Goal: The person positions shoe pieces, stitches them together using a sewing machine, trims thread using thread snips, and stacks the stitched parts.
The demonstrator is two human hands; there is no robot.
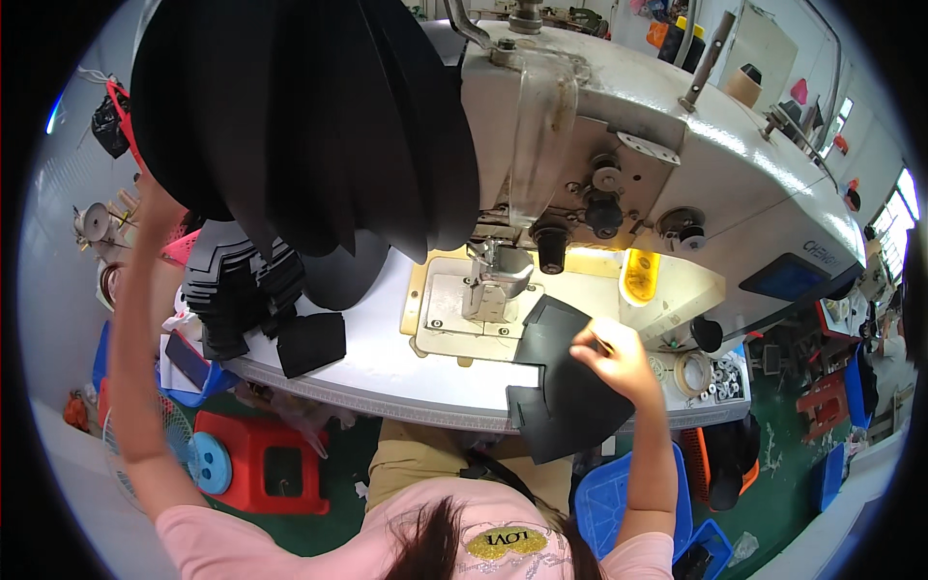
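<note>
Right hand, right of centre, fingers bent together over a black cut panel that lies right of the sewing machine's plate and overhangs the tabletop's near edge; whether it grips is unclear. Left hand, far left, mostly covered by big curved black sheets that fill the upper left and block the view behind, so its state can't be told. Around: stacked black pieces left, bobbins right, red stool lower left, blue crate lower right.
</note>
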